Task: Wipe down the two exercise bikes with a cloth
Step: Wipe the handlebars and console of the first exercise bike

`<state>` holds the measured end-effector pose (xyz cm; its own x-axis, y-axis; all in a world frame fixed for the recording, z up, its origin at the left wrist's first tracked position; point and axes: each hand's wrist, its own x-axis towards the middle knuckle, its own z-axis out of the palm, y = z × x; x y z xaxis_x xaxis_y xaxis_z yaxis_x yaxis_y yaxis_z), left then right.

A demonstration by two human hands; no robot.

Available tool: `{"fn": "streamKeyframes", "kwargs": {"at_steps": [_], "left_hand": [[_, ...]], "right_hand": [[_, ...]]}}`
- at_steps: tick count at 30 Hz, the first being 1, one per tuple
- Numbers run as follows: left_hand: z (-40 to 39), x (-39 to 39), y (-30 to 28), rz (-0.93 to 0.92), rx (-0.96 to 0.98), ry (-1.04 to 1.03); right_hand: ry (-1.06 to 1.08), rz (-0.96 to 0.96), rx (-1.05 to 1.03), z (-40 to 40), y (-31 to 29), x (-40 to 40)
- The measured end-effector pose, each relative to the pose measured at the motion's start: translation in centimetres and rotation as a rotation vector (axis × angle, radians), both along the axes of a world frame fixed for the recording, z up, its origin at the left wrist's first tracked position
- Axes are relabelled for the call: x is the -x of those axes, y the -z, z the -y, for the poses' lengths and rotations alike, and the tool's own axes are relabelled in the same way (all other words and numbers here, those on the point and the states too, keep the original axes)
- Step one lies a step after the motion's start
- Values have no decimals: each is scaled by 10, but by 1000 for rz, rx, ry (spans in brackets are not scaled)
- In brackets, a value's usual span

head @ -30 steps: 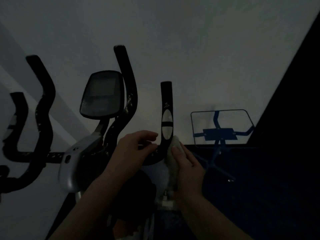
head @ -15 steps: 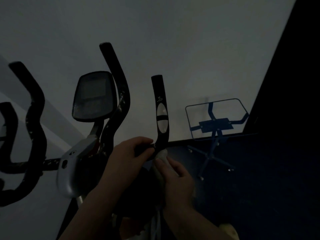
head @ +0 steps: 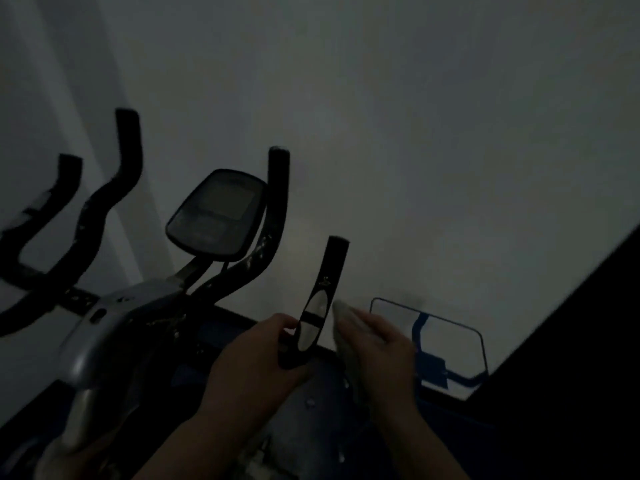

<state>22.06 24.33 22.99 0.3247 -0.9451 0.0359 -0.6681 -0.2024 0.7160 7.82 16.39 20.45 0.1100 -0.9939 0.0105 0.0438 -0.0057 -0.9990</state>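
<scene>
1. Wiping of the near bike's (head: 114,327) right handlebar (head: 325,289) is the step in hand, as I judge it. The room is dim, so fine detail is poor.
2. Left hand (head: 256,362), at 6 o'clock in view, has fingers and thumb curled round the lower bend of that bar, steadying it.
3. Right hand (head: 377,351), at 5 o'clock, grips the pale cloth (head: 346,327) bunched under its fingers. The cloth tip sits just beside the bar's silver pad, at its 3 o'clock; whether it touches I cannot tell.
4. The next move probably calls for pressing the cloth against the bar and drawing it up toward the tip at 12 o'clock, while the left hand holds firm.
5. The console (head: 216,213) and the second bike's bars (head: 104,216) at 9 o'clock look untouched by the hands now; much of the task seems left.
6. Against half a second ago: the cloth has risen from below the bar's bend to beside the pad, and the view has swung, putting the blue stand (head: 429,344) lower right.
</scene>
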Motion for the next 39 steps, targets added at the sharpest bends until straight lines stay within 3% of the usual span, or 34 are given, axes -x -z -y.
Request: {"fn": "streamKeyframes", "kwargs": {"at_steps": [5, 8, 12, 16, 19, 22, 26, 29, 31, 35, 37, 39], "left_hand": [[-2, 9, 4, 20, 52, -129], [-1, 13, 5, 37, 32, -200], [0, 22, 8, 43, 43, -291], [-1, 32, 13, 48, 103, -358], [-2, 38, 16, 65, 143, -421], [-2, 38, 16, 56, 156, -438], [-1, 43, 25, 123, 195, -491], [-1, 68, 45, 155, 462, -577], [-1, 96, 60, -112, 600, -672], [9, 120, 71, -1224, 558, -830], [14, 112, 68, -1466, 614, -799], [15, 104, 60, -1562, 690, -772]], "right_hand": [[-210, -672, 1297, 68, -53, 21], [-222, -853, 1552, 98, -72, 3], [-582, -904, 1576, 103, -64, -6], [-991, -974, 1377, 119, -113, -3], [-899, -909, 1310, 125, -120, -14], [-759, -898, 1345, 110, -91, -17], [-950, -850, 1138, 105, -92, 1], [-984, -780, 997, 112, -103, 5], [-825, -680, 1061, 110, -96, 0], [-645, -751, 1242, 94, -56, -2], [-574, -681, 1169, 84, -47, 2], [-567, -580, 1107, 72, -39, 6]]}}
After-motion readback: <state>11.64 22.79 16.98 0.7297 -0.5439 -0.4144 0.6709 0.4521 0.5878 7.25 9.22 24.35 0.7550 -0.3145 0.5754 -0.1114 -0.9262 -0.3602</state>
